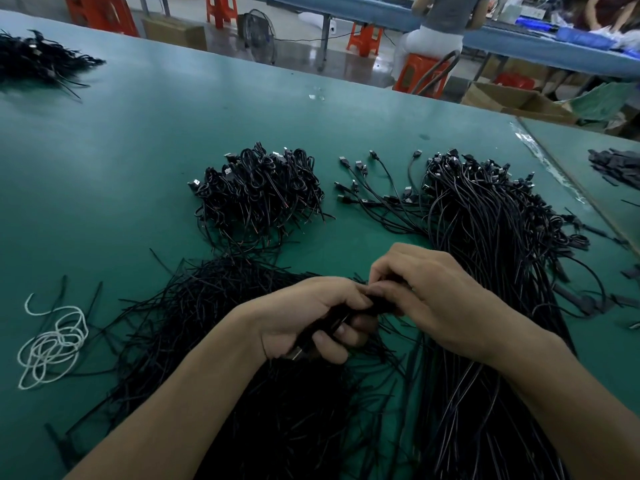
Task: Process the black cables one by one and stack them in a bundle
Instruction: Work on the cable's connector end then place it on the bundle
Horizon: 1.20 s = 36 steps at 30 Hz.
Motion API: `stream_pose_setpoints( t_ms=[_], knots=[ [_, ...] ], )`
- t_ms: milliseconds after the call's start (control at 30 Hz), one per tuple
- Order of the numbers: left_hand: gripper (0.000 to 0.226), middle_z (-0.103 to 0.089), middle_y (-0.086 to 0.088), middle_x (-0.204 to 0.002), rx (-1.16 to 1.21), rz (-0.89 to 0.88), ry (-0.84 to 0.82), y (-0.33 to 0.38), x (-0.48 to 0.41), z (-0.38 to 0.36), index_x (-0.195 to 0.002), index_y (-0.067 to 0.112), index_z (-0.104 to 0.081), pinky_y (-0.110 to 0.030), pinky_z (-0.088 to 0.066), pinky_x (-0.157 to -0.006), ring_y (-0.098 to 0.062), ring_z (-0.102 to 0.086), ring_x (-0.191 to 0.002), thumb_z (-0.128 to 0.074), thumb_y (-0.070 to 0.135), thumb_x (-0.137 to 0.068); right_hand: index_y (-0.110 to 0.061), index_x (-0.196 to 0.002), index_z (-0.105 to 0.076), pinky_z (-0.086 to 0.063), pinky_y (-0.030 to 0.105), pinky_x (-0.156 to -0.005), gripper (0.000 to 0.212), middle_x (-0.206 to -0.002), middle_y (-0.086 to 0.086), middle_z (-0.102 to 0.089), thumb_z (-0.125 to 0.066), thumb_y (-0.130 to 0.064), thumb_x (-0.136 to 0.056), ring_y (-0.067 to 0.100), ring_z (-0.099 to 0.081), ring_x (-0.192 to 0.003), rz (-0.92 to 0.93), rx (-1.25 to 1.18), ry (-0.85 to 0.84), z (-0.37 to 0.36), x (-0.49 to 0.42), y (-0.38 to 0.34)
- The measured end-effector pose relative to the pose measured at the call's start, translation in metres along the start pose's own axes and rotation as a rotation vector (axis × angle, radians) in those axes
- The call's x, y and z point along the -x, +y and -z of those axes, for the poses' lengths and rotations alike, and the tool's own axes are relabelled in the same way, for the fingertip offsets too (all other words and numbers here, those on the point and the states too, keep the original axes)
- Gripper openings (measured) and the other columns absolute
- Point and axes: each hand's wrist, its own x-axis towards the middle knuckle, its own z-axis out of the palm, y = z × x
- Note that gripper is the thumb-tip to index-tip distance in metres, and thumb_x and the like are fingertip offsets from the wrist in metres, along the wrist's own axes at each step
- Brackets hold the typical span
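Black cable point(334, 322) — thin, bunched — gripped by left hand point(308, 317) and right hand point(440, 296).

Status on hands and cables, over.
Left hand and right hand both grip one cable. Coiled bundles behind; loose cables at right. Nothing in the way.

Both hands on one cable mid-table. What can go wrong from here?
1. The black cable gripped by the left hand and pinched by the right hand may snag the loose black strands beneath.
2. The right forearm could drag the long cable pile beside it.
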Motion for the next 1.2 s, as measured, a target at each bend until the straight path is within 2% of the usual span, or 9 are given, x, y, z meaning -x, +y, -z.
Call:
stream_pose_setpoints(
  t_ms=[100, 233, 400, 467, 633, 733, 1000, 1100, 1200],
  knots=[
    [0.013, -0.049, 0.000, -0.074, 0.009, -0.138, -0.001, 0.000, 0.002, 0.001, -0.102, 0.010, -0.063, -0.011, -0.035, -0.039, -0.005, -0.040, -0.059, -0.051, 0.011, -0.097, -0.030, -0.089, -0.055, -0.040, 0.017, -0.070, 0.008, -0.086, -0.020, -0.049, -0.050, -0.032, -0.095, 0.003, -0.050, -0.083, 0.009, 0.089, 0.124, 0.000, 0.002, 0.001],
    [0.023, -0.056, 0.000, -0.071, -0.115, -0.249, 0.202, -0.004, -0.004, -0.006, -0.116, 0.002, -0.059, -0.017, -0.045, -0.043, -0.005, -0.046, -0.056, -0.050, 0.017, -0.101, -0.020, -0.089, -0.060, -0.038, 0.019, -0.074, 0.015, -0.086, -0.013, -0.052, -0.050, -0.029, -0.096, 0.010, -0.048, -0.083, 0.002, 0.256, 0.269, -0.008, 0.004, -0.002],
    [0.025, -0.059, -0.002, -0.070, -0.121, -0.334, 0.343, -0.008, -0.009, -0.010, -0.102, 0.009, -0.067, -0.024, -0.053, -0.048, -0.011, -0.058, -0.061, -0.045, 0.019, -0.105, -0.012, -0.089, -0.064, -0.048, 0.036, -0.075, 0.017, -0.084, 0.000, -0.058, -0.054, -0.024, -0.096, 0.021, -0.052, -0.080, -0.005, 0.381, 0.420, -0.026, 0.002, -0.010],
    [0.025, -0.055, -0.001, -0.067, -0.076, -0.308, 0.341, -0.006, -0.007, -0.011, -0.100, 0.010, -0.065, -0.021, -0.048, -0.040, -0.011, -0.055, -0.055, -0.042, 0.018, -0.107, -0.011, -0.089, -0.064, -0.049, 0.039, -0.074, 0.018, -0.083, 0.002, -0.058, -0.053, -0.024, -0.096, 0.022, -0.052, -0.079, -0.019, 0.370, 0.455, -0.031, 0.001, -0.011],
    [0.023, -0.036, 0.003, -0.064, 0.185, -0.212, 0.318, -0.001, -0.005, -0.014, -0.076, 0.015, -0.050, -0.012, -0.019, -0.026, -0.004, -0.022, -0.043, -0.043, 0.026, -0.095, -0.012, -0.088, -0.063, -0.045, 0.036, -0.072, 0.022, -0.083, 0.000, -0.057, -0.050, -0.027, -0.098, 0.020, -0.049, -0.078, -0.001, 0.300, 0.487, -0.041, 0.002, -0.014],
    [0.037, -0.037, 0.004, -0.064, 0.115, -0.248, 0.353, -0.003, -0.007, -0.016, -0.072, 0.018, -0.052, -0.012, -0.019, -0.026, -0.003, -0.021, -0.043, -0.048, 0.041, -0.101, -0.011, -0.087, -0.063, -0.043, 0.033, -0.071, 0.023, -0.081, -0.001, -0.056, -0.048, -0.026, -0.097, 0.018, -0.048, -0.076, 0.037, 0.296, 0.506, -0.046, 0.002, -0.017],
    [0.031, -0.043, 0.004, -0.065, 0.027, -0.513, 0.410, -0.003, -0.008, -0.020, -0.077, 0.015, -0.053, -0.012, -0.025, -0.030, -0.003, -0.030, -0.046, -0.047, 0.026, -0.105, -0.026, -0.090, -0.056, -0.042, 0.012, -0.074, 0.010, -0.087, -0.018, -0.056, -0.057, -0.020, -0.098, 0.003, -0.055, -0.085, -0.193, -0.197, 0.587, -0.048, 0.000, -0.021],
    [0.031, -0.042, 0.005, -0.064, -0.032, -0.542, 0.461, -0.002, -0.008, -0.020, -0.078, 0.014, -0.053, -0.012, -0.026, -0.031, -0.003, -0.029, -0.044, -0.045, 0.027, -0.106, -0.019, -0.098, -0.057, -0.044, 0.014, -0.075, 0.005, -0.094, -0.012, -0.054, -0.054, -0.024, -0.098, 0.003, -0.054, -0.085, -0.101, -0.064, 0.506, -0.043, 0.002, -0.020],
    [0.041, -0.040, 0.005, -0.062, -0.047, -0.521, 0.485, -0.001, -0.007, -0.018, -0.070, 0.019, -0.062, -0.012, -0.025, -0.030, -0.002, -0.028, -0.041, -0.045, 0.026, -0.106, -0.011, -0.111, -0.061, -0.053, 0.032, -0.078, 0.025, -0.100, 0.000, -0.060, -0.050, -0.028, -0.096, 0.016, -0.059, -0.088, 0.052, 0.207, 0.388, -0.034, 0.004, -0.015]
  ],
)
